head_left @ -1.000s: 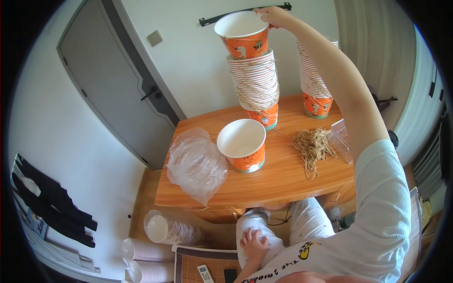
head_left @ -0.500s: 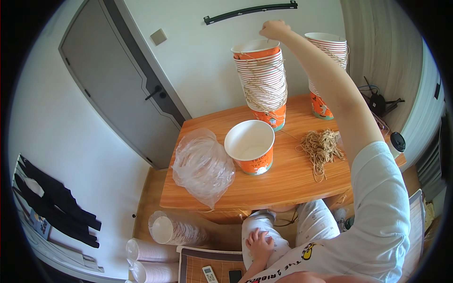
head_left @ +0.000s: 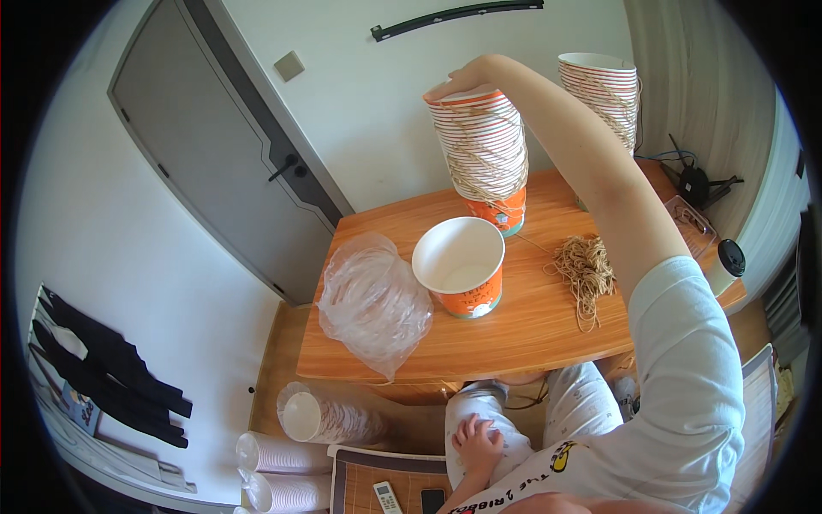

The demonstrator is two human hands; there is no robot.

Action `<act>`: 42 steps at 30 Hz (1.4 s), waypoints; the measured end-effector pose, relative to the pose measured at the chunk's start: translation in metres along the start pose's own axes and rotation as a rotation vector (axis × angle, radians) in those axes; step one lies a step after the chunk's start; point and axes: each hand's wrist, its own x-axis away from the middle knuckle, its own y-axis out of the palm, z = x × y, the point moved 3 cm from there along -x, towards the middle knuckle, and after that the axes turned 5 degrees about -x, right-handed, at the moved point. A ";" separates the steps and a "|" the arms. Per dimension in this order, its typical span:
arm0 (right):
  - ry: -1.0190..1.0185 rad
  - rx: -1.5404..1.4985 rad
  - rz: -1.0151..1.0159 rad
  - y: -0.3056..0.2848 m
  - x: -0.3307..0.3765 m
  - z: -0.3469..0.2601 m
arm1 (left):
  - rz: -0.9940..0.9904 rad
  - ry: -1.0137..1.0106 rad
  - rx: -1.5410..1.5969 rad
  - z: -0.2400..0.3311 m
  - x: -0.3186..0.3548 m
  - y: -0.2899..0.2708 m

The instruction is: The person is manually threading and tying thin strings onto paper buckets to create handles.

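Observation:
At the back of the table stands a tall stack of nested orange-and-white paper buckets (head_left: 481, 150), wound with thin tan string. Across its top rim lies my right hand (head_left: 469, 79), open, fingers stretched out and pressing down on the uppermost bucket. Some of the fingertips are hidden over the rim. My left hand (head_left: 478, 442) rests open on my thigh, its fingers apart. Nearer me is a single upright bucket (head_left: 469, 295), white inside. To its right sits a loose heap of tan string (head_left: 584, 264), with one strand running toward the stack.
A crumpled clear plastic bag (head_left: 372, 300) lies on the table's left. Another string-wrapped bucket stack (head_left: 599, 90) stands at back right, near a black router (head_left: 692, 184) and a lidded cup (head_left: 726, 264). Bagged white bucket stacks (head_left: 330, 415) are at lower left.
My right hand has come down and left from above the stack onto its top. The top bucket, which stuck up before, now sits deeper in the stack. My left hand stays put.

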 end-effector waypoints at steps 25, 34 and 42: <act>-0.935 0.133 0.304 0.171 0.220 -0.037 | 0.041 0.038 0.012 0.003 -0.001 0.000; -0.826 0.011 0.197 0.163 0.252 -0.013 | 0.056 0.022 0.059 -0.002 0.005 -0.002; -0.825 -0.104 0.071 0.179 0.247 -0.005 | 0.079 0.046 0.331 -0.005 -0.005 -0.006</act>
